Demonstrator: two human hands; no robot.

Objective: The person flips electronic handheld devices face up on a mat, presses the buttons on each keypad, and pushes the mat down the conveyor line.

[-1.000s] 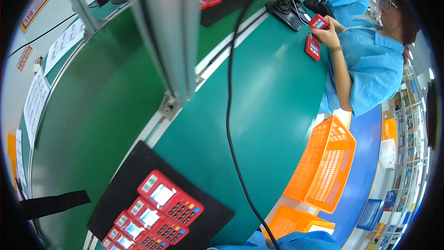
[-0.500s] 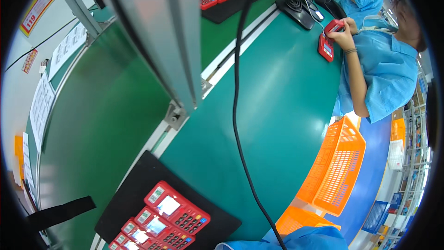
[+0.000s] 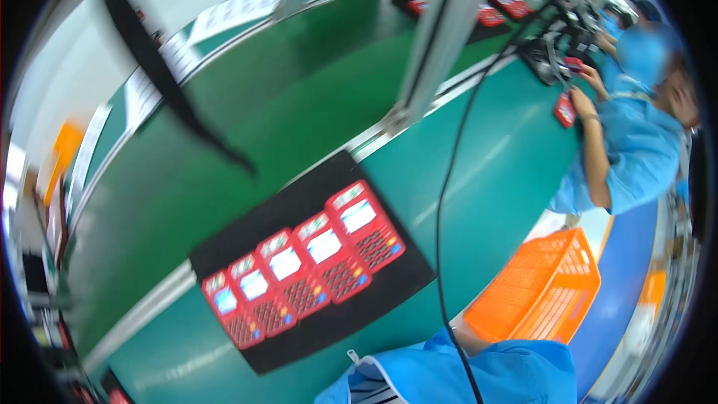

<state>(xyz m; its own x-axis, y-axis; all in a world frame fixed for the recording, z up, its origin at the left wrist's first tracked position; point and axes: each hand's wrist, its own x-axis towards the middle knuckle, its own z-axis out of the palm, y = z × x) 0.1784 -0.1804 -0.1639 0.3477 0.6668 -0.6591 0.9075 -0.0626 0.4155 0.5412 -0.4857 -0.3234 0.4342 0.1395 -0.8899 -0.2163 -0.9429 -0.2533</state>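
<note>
Neither of my hands shows. My blue sleeve (image 3: 486, 374) lies along the lower edge, with a little bare skin beside the orange basket; the hand itself is hidden. In front of me, a row of several red card payment terminals (image 3: 365, 224) lies face up on a black mat (image 3: 400, 274). Their screens are lit, and their dark keypads point toward me. I see no hand touching them.
A black cable (image 3: 441, 217) hangs across the view, right of the mat. Beyond rises a metal post (image 3: 437, 45). An orange basket (image 3: 523, 284) stands at the right. Farther right, a co-worker in blue (image 3: 636, 150) handles red devices (image 3: 565, 110). A blurred black strap (image 3: 164, 82) hangs at left.
My view has turned, so the mat and its whole row of terminals now sit nearer the middle. The co-worker and basket appear farther right. The strap has shifted and is blurred.
</note>
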